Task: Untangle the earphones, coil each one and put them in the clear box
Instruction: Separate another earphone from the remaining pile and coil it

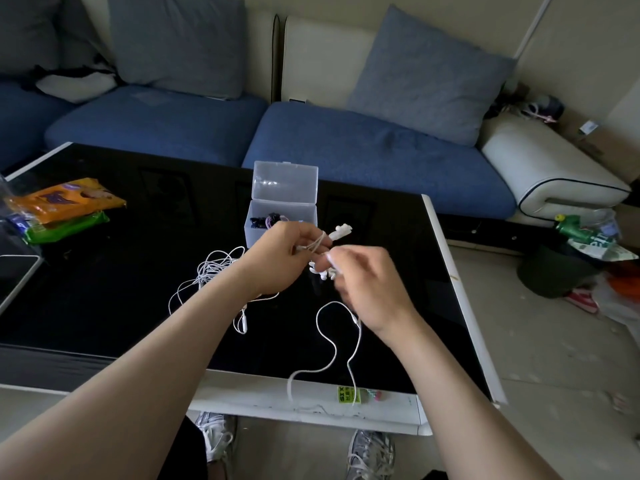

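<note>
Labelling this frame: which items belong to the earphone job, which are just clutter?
Job: white earphones wound on the left hand, right hand pinching them; second earphone tangle on the table; open clear box.
Clutter: orange packet, green packet, blue cushion.

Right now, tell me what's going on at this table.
A person has a white earphone cable looped around the left hand while the right hand pinches it. Its loose length trails to the near edge of the black table. A second earphone tangle lies there, and the clear box stands open behind the hands.
</note>
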